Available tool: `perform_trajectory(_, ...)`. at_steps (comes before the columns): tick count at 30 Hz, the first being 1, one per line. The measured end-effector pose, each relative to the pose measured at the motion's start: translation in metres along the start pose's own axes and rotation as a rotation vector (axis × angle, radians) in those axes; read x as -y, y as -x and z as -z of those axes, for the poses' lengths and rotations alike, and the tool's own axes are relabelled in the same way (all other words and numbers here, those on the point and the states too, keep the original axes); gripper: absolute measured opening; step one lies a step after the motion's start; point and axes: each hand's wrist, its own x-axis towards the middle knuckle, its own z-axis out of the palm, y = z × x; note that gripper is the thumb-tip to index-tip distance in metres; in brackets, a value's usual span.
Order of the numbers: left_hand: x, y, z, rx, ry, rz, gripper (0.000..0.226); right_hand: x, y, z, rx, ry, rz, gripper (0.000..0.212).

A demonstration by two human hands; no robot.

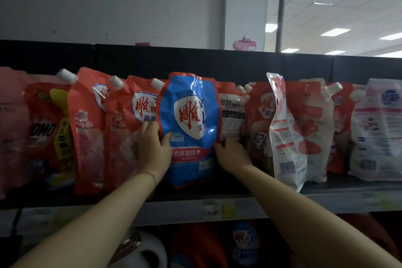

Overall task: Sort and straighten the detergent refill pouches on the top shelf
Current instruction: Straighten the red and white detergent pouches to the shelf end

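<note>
A blue detergent pouch (191, 128) with a white shield logo stands upright at the middle of the top shelf (348, 189). My left hand (153, 148) grips its left edge, thumb on the front and fingers behind. My right hand (232, 151) holds its right edge at the same height. Orange-red pouches (128, 128) with white spouts lean to its left. More orange-red pouches (258, 119) stand to its right. A white-backed pouch (285, 135) stands turned sideways with its back label showing.
A red OMO pouch (41, 137) and a pink pouch (10, 128) stand at the far left. A pale pink-white pouch (378, 130) stands at the far right. The price-tag rail (217, 209) runs along the shelf front. Bottles fill the lower shelf (245, 241).
</note>
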Motion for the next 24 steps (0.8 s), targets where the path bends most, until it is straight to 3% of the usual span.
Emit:
perform_trajectory(4, -0.004, 0.008, 0.004, -0.135, -0.013, -0.219, 0.050, 0.000, -0.019, -0.033, 0.005, 0.000, -0.030, 0.029)
perform_trajectory(8, 0.007, 0.020, -0.003, 0.157, -0.395, -0.528, 0.045, 0.009, -0.038, -0.047, 0.037, -0.004, -0.027, 0.022)
perform_trajectory(10, 0.016, 0.026, -0.007, 0.313, -0.577, -0.603, 0.049, 0.014, -0.043, -0.050, 0.054, 0.022, -0.038, 0.028)
perform_trajectory(15, 0.026, 0.027, -0.013, 0.437, -0.751, -0.512, 0.084, 0.010, -0.053, -0.056, 0.174, -0.079, -0.011, 0.028)
perform_trajectory(17, 0.025, 0.028, -0.017, 0.420, -0.750, -0.473, 0.088, 0.007, -0.059, -0.046, 0.091, -0.055, -0.019, 0.025)
perform_trajectory(21, 0.033, 0.029, -0.022, 0.382, -0.731, -0.479, 0.082, -0.004, -0.073, -0.011, -0.336, 0.018, -0.143, 0.033)
perform_trajectory(24, 0.035, 0.029, -0.024, 0.360, -0.714, -0.511, 0.079, 0.002, -0.078, -0.007, -0.237, 0.046, -0.237, 0.060)
